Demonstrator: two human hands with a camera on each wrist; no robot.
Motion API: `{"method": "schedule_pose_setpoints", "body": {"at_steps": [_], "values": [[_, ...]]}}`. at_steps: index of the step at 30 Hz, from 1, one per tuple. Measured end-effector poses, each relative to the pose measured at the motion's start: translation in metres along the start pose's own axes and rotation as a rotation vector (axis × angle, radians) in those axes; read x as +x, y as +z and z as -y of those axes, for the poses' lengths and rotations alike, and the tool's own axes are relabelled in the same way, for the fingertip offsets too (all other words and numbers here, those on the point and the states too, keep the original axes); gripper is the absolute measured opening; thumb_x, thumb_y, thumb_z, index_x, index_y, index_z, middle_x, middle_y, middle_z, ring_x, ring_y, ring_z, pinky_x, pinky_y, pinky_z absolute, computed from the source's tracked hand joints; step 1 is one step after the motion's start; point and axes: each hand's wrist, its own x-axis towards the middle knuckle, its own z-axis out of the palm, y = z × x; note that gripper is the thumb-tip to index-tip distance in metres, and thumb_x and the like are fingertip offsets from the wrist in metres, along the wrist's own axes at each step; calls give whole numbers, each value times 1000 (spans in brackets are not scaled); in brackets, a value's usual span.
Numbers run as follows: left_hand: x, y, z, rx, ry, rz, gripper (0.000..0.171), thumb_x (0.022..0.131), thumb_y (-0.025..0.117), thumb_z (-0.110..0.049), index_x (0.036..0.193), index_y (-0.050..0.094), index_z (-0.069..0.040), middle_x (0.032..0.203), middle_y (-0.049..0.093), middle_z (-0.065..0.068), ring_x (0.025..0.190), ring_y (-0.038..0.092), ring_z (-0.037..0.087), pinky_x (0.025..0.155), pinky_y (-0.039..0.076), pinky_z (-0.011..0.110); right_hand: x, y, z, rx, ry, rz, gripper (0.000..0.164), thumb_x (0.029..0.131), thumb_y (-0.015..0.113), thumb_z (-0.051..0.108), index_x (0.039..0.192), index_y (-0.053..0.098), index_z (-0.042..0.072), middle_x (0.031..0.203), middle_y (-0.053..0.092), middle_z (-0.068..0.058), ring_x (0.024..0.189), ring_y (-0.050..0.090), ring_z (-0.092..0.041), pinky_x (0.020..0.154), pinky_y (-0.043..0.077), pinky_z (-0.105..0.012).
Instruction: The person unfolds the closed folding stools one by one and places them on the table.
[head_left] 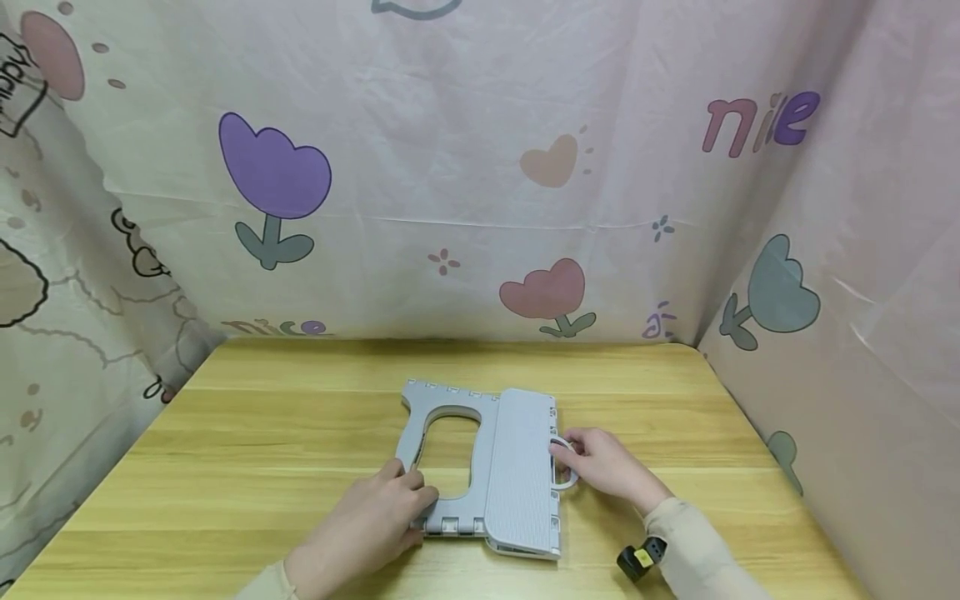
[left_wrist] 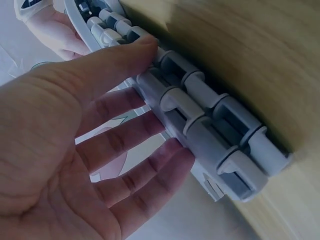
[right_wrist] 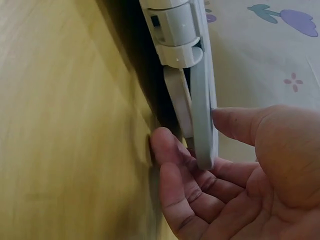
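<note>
A light grey plastic folding stool [head_left: 522, 467] lies folded nearly flat on the table, with a ribbed panel on its right and a legged frame with a large oval opening on its left. My left hand [head_left: 378, 512] grips the frame's lower left corner. In the left wrist view, the thumb and fingers pinch the stool's hinged edge [left_wrist: 200, 120]. At the stool's right side, my right hand [head_left: 606, 467] holds the looped carrying handle [head_left: 568, 477]. The right wrist view shows fingers curled under that handle [right_wrist: 201, 115] and the thumb against its other face.
The wood-grain table [head_left: 285, 417] extends around the stool. Behind it hangs a pale curtain [head_left: 420, 167] printed with flowers, and similar cloth encloses both sides. A black device [head_left: 641, 558] with a yellow mark sits at the right wrist.
</note>
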Motion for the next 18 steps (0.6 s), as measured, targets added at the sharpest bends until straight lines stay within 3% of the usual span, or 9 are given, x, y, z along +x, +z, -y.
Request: {"method": "schedule_pose_setpoints", "body": {"at_steps": [9,18], "values": [[-2,1,-1,39,55,-56,29,76,96,-29,93,75,-19,84,67,-8,77,53,12,55,46,19,4,5,-1,116,57,15,28,108,65,32,99,70,6,80,73,-2,73,64,-14,64,50,-24],[-3,2,2,-78,52,5,25,79,94,-24,92,74,-18,84,66,-11,76,47,8,55,40,16,7,5,-4,244,51,35,31,109,64,30,107,70,-1,85,77,-7,75,71,-15,70,58,-26]]}}
